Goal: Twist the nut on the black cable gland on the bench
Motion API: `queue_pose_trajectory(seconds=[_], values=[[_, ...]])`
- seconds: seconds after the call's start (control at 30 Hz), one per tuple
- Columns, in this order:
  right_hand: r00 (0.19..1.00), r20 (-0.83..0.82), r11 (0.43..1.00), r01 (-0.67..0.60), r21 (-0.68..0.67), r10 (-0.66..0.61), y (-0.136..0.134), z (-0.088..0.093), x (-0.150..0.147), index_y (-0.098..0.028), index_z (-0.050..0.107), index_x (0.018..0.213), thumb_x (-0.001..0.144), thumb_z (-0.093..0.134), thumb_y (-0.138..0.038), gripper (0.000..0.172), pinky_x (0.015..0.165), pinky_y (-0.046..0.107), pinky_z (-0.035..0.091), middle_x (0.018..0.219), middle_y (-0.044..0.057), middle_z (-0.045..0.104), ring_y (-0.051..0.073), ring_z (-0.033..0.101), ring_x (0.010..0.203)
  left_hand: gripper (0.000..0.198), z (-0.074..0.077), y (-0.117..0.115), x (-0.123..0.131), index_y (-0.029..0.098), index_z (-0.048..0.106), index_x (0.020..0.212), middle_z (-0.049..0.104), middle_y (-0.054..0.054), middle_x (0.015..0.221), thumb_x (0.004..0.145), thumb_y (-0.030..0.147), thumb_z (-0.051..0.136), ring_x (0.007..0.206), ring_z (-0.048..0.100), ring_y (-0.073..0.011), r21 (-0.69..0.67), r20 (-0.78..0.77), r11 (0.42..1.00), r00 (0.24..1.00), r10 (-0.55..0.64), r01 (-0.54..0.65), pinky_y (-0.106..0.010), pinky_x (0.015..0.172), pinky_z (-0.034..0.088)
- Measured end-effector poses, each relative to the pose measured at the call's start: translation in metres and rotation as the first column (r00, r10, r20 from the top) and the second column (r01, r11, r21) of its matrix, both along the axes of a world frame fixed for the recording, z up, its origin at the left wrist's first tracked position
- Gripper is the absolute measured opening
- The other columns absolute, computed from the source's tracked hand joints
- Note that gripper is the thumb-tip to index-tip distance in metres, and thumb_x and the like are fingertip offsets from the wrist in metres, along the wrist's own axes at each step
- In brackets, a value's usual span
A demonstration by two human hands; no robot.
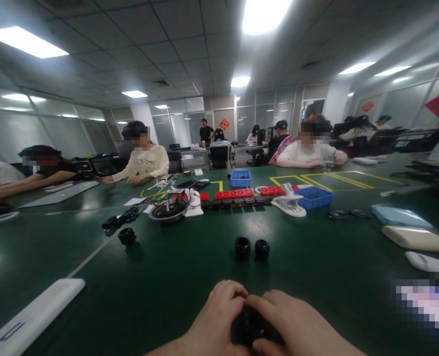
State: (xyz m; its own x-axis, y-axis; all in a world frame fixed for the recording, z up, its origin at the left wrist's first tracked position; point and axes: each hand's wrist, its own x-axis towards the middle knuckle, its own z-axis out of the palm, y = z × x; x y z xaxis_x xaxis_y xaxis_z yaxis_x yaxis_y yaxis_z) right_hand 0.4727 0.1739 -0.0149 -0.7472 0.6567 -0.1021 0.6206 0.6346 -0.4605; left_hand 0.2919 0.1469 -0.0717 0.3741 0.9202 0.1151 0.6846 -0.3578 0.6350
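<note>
Both my hands are at the bottom centre of the head view, closed around a shiny black rounded part (255,322). My left hand (216,314) wraps its left side, and my right hand (293,316) grips it from the right with thumb and fingers. Much of the part is hidden by my fingers, so its full shape does not show. Just beyond stand two short black hollow cylinders, a left one (242,247) and a right one (262,249), side by side and upright on the green table (182,277). Another such black cylinder (126,236) sits farther left.
A round tray (168,211) with black cables stands mid-table beside a white clamp (194,202). Red strips (234,194), a second white clamp (289,200) and a blue bin (315,198) follow rightward. White slabs lie left and right. Co-workers sit across the table.
</note>
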Motion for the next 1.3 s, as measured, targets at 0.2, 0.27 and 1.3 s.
queue_pose_trajectory(seconds=[0.2, 0.27, 1.3], values=[[0.995, -0.096, 1.000, -0.004, -0.005, 0.004, 0.000, -0.002, 0.000, -0.017, 0.057, 0.111, 0.067, 0.057, -0.008, 0.044, 0.080, 0.029, 0.042, 0.104, 0.005, 0.056, 0.020, 0.051, 0.094, 0.045, 0.002, -0.001, 0.005, 0.017, 0.060, 0.096, 0.051, -0.004, 0.107, 0.055, 0.019, 0.076, 0.101, 0.045, -0.0218, 0.027, 0.009, 0.999, 1.000, 0.026, -0.026, -0.033, 0.092, 0.037], [0.997, -0.076, 1.000, 0.008, -0.012, -0.009, -0.001, -0.001, -0.001, -0.017, 0.057, 0.111, 0.067, 0.058, -0.009, 0.045, 0.079, 0.028, 0.043, 0.103, 0.005, 0.057, 0.020, 0.051, 0.093, 0.043, 0.003, -0.001, 0.006, 0.017, 0.060, 0.094, 0.051, -0.005, 0.107, 0.054, 0.019, 0.075, 0.101, 0.045, -0.0223, 0.013, -0.001, 0.999, 0.999, 0.045, -0.045, -0.034, 0.092, 0.037], [0.988, -0.149, 0.985, -0.010, 0.174, 0.036, -0.005, -0.004, -0.002, -0.019, 0.062, 0.098, 0.082, 0.053, -0.022, 0.018, 0.074, 0.033, 0.040, 0.095, 0.007, 0.050, 0.020, 0.047, 0.084, 0.033, 0.003, -0.002, 0.007, 0.023, 0.061, 0.086, 0.047, 0.000, 0.091, 0.062, 0.041, 0.073, 0.085, 0.042, -0.0185, 0.004, -0.133, 0.995, 0.987, 0.095, -0.095, -0.032, 0.075, 0.034]])
